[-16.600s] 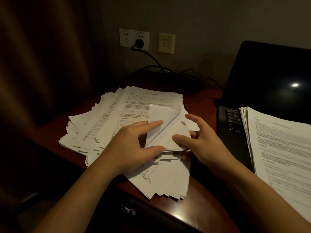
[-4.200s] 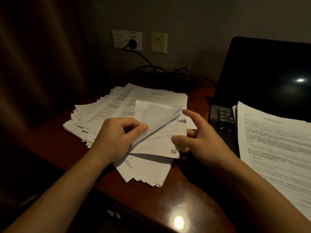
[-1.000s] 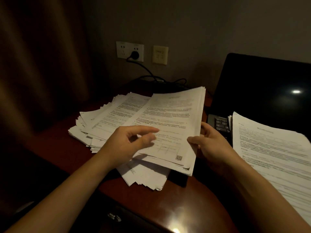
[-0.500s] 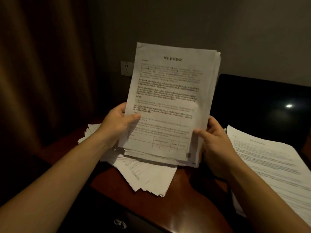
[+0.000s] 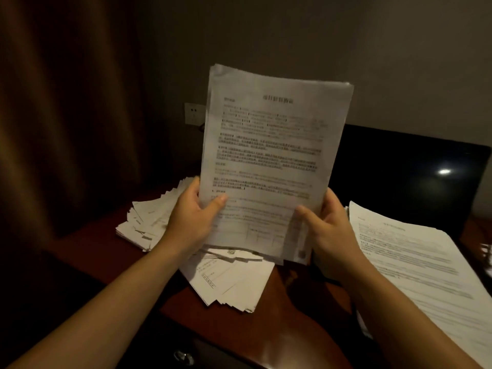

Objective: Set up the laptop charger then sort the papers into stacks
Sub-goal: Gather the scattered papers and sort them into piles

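I held the sheaf upright over the loose pile, left hand and right hand both gripping its lower sides, probably squaring it for the right-side stack.

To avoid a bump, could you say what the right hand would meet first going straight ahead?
Likely the laptop screen standing behind the right hand, which grips the paper bundle; depth is unclear.

matt white printed paper sheaf, glossy dark red wooden desk, glossy black laptop screen, matt cloth curtain
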